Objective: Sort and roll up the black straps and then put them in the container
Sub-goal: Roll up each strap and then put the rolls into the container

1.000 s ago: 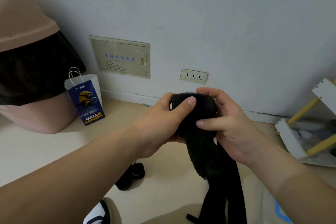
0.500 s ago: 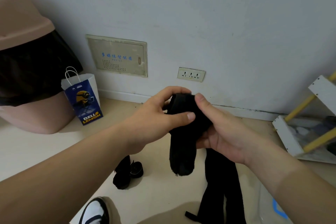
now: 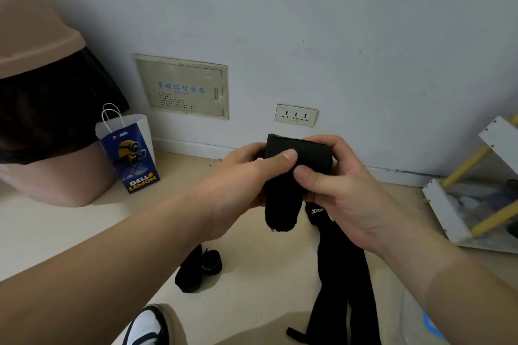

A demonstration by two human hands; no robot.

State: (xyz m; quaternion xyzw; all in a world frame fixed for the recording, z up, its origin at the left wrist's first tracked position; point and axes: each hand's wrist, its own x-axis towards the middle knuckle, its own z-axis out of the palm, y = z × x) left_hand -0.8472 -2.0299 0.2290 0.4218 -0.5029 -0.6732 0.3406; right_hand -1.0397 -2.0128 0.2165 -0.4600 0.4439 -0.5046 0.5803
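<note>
The black fabric strap (image 3: 280, 204) looked matt and fuzzy, frayed at its end. The blue paper carrier bag (image 3: 131, 159) was glossy; the beige floor (image 3: 56, 232) smooth.

hanging straps (image 3: 336, 260): cut by bottom edge | shoe (image 3: 145, 328): cut off | panel text (image 3: 180, 87): unreadable

Both hands, left hand (image 3: 238, 176) & right hand (image 3: 344, 187), gripping black strap (image 3: 297, 157), rolled straps (image 3: 199, 267) on floor

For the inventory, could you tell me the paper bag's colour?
The paper bag is dark blue with yellow lettering and white sides; head view.
</note>
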